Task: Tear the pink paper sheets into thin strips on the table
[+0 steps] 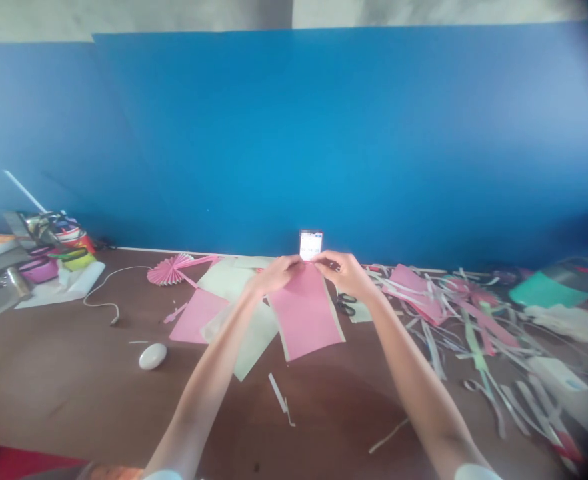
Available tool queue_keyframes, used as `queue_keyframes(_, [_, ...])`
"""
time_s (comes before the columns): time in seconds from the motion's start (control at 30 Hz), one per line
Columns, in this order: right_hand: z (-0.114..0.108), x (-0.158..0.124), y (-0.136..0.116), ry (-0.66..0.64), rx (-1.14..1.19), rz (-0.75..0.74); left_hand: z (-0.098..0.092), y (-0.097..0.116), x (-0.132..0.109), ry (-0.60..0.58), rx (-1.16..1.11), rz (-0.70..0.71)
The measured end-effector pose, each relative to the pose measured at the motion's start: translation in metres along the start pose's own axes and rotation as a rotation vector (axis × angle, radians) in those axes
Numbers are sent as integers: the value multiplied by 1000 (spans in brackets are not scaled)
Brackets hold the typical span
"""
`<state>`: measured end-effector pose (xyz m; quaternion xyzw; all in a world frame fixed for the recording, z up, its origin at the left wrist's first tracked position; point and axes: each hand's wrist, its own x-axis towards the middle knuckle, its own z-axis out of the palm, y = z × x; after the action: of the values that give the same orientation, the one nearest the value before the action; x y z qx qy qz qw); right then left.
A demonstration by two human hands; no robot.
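A pink paper sheet (pixel 308 317) with pale side edges lies in the middle of the table. At its far edge, my left hand (pixel 278 273) pinches the left part with closed fingers. My right hand (pixel 343 270) is closed on the same edge a little to the right. Just beyond my fingertips a phone (pixel 311 245) with a lit screen stands upright against the blue wall. Pale green sheets (pixel 257 337) and another pink sheet (pixel 199 317) lie left of the held one. Dark-handled scissors (pixel 345 305) rest beside my right wrist.
A pink folded paper fan (pixel 170 270) lies at the back left, near a white mouse (pixel 153 357) and cable (pixel 99 287). Coloured pouches (pixel 39 269) stand far left. Paper strips (pixel 474 340) pile up on the right, before a green container (pixel 549 288). A blue wall (pixel 294 147) bounds the table.
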<state>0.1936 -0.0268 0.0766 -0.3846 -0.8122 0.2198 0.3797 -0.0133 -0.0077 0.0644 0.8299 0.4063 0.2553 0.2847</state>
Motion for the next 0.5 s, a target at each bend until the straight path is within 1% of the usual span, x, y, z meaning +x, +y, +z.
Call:
queue_keyframes(0.13, [0, 0, 2, -48, -26, 22, 2, -3, 0, -7, 33, -18])
queue_keyframes(0.27, [1, 0, 3, -64, -30, 48, 4, -3, 0, -13, 57, -36])
queue_keyframes(0.4, [1, 1, 5, -68, -27, 24, 8, -3, 0, -31, 89, -25])
queue_keyframes(0.5, [0, 1, 8, -58, -39, -9, 11, -4, 0, -71, 134, -37])
